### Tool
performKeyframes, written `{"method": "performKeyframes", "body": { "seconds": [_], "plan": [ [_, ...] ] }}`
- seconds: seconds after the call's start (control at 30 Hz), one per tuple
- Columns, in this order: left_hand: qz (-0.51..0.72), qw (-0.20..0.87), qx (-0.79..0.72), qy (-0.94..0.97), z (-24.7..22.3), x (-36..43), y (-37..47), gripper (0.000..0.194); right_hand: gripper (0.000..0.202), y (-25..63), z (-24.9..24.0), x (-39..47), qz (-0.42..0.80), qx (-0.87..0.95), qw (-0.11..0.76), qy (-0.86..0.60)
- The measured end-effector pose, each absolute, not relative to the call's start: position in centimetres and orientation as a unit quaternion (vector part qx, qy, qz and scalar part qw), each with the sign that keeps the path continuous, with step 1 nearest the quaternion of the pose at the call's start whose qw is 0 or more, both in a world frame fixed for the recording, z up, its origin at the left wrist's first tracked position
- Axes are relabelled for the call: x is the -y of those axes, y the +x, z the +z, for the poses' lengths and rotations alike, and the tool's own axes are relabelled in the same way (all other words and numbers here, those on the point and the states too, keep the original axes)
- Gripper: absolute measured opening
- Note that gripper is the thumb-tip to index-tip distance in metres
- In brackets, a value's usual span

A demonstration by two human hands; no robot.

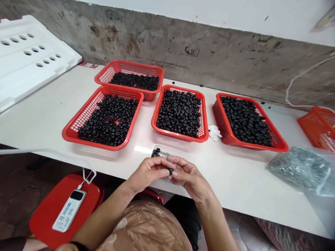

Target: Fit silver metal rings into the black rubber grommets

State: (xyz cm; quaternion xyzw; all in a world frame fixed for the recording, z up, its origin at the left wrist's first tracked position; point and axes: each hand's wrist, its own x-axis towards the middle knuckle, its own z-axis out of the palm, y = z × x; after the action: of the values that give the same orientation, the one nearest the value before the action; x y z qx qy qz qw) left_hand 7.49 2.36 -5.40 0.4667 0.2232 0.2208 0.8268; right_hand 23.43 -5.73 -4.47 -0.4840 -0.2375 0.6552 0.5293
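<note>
Fingertips of both hands meet around a small black part at the table's front edge. My left hand pinches it from the left, thumb and fingers closed. From the right, my right hand holds the same part, its fingers curled and partly hiding it. Behind and beneath the hands lies a shallow clear tray, with black parts and small shiny pieces in it; the hands cover much of it.
Red baskets of black parts stand beyond the hands: left, middle, right, back left. A clear bag lies right, white foam far left. A power bank rests on a red stool.
</note>
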Motion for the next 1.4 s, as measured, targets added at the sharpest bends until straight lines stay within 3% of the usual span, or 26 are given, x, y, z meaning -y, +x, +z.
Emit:
{"method": "performKeyframes", "body": {
  "seconds": [0.1, 0.2, 0.27, 0.4, 0.5, 0.6, 0.8, 1.03, 1.4],
  "plan": [
    [0.225, 0.818, -0.229, 0.478, -5.4, -2.4, 7.4, 0.019, 0.048, 24.1, -4.3, 5.8, 0.642, 0.269, 0.507, -0.508],
    [0.234, 0.83, -0.252, 0.439, -5.8, -2.4, 7.5, 0.02, 0.03, 25.8, -3.7, 6.3, 0.497, 0.424, 0.436, -0.619],
    [0.238, 0.842, -0.269, 0.402, -6.0, -2.4, 7.6, 0.023, 0.014, 27.1, -3.1, 6.7, 0.36, 0.555, 0.306, -0.685],
    [0.237, 0.856, -0.273, 0.37, -6.2, -2.4, 8.0, 0.025, 0.022, 27.8, -3.0, 6.7, 0.194, 0.726, -0.037, -0.659],
    [0.242, 0.853, -0.273, 0.374, -6.2, -2.3, 8.1, 0.023, 0.018, 27.0, -3.9, 6.1, 0.136, 0.779, -0.161, -0.59],
    [0.244, 0.849, -0.276, 0.378, -6.2, -2.2, 8.1, 0.023, 0.015, 26.3, -4.7, 5.5, 0.114, 0.796, -0.178, -0.567],
    [0.244, 0.849, -0.275, 0.379, -6.2, -2.3, 8.2, 0.022, 0.021, 28.1, -4.8, 5.6, 0.087, 0.791, -0.135, -0.59],
    [0.251, 0.849, -0.277, 0.374, -6.2, -2.2, 8.3, 0.022, 0.021, 27.1, -5.4, 5.1, 0.112, 0.804, -0.182, -0.554],
    [0.253, 0.855, -0.269, 0.363, -6.2, -2.2, 8.2, 0.02, 0.017, 28.0, -5.4, 6.1, 0.108, 0.803, -0.161, -0.563]
  ]
}}
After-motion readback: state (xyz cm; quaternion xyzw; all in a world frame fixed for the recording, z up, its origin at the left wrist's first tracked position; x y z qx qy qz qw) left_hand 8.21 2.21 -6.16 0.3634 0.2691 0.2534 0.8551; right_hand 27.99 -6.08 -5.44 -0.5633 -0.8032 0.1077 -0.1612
